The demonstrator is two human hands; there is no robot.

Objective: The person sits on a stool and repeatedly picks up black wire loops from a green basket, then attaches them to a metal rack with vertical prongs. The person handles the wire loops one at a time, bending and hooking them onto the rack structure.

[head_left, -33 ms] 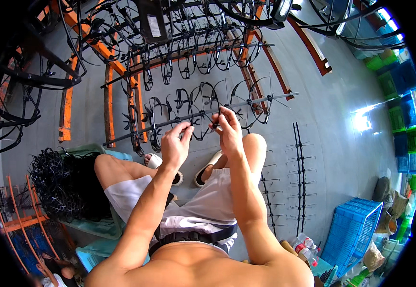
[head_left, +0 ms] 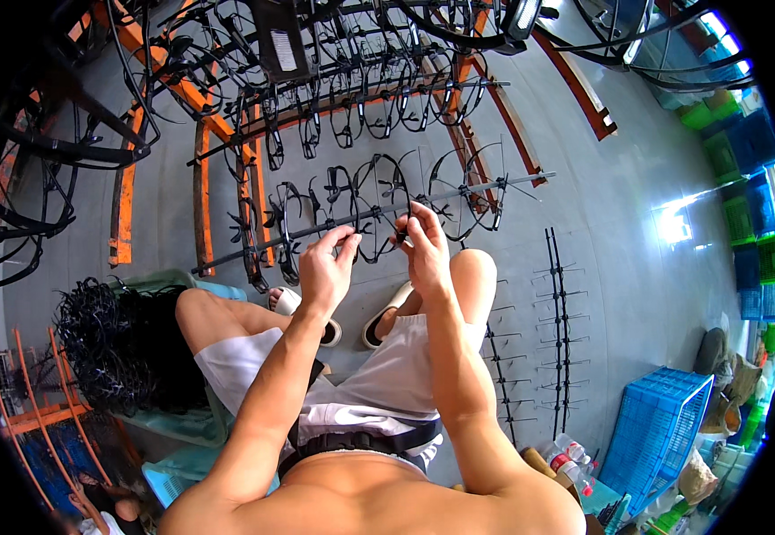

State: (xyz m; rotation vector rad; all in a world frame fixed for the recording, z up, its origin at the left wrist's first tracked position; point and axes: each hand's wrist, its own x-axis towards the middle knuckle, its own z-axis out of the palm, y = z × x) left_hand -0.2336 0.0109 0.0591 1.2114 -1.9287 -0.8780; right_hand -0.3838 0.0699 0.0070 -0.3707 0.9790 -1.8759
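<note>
My left hand [head_left: 327, 272] pinches the lower left end of a thin black curved frame [head_left: 378, 159], thumb against fingertips. At the other end of that frame, my right hand [head_left: 428, 245] has its fingers closed on it, with a small dark part by the fingertips. The frame arches up between both hands, in front of a grey rod [head_left: 455, 193] with hooks. Several similar black curved frames hang along this rod, so the outline of the held one is partly mixed with them.
Behind the rod stands an orange rack [head_left: 247, 192] hung with rows of black frames. A pale green crate [head_left: 213, 426] heaped with black pieces [head_left: 106, 334] is at my left. Hooked rods [head_left: 560, 330] lie on the floor at right, near a blue crate [head_left: 664, 428] and plastic bottles [head_left: 573, 459].
My right hand has shifted slightly downward, with its fingers still on the frame. The left hand stays almost in place.
</note>
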